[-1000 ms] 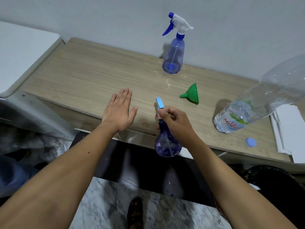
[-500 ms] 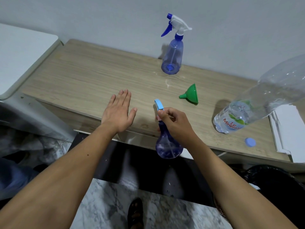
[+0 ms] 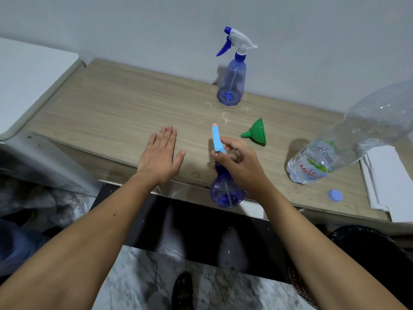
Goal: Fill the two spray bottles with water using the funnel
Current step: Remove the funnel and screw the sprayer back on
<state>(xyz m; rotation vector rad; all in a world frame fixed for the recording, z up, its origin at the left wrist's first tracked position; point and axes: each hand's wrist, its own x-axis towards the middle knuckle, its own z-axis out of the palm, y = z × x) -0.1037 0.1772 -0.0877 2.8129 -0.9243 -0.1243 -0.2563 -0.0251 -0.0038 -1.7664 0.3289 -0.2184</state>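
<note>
A domestic room is indicated, likely a home utility corner. A wood-grain laminate counter (image 3: 116,113) is set against a plain painted wall (image 3: 134,30), with marble-patterned floor tiles (image 3: 143,276) below. A white appliance top (image 3: 29,81) is seen alongside.

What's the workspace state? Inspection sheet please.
Surface: wooden table, wet patch near its middle.
Job's things: far spray bottle upright by the wall; near spray bottle held at the table's front edge; green funnel on its side; water bottle uncapped.
Clutter: blue cap; white papers.
Grippers: left hand flat on the table; right hand grips the near bottle's neck.
Cables: nothing seen.
Surroundings: grey wall, marble floor.
</note>
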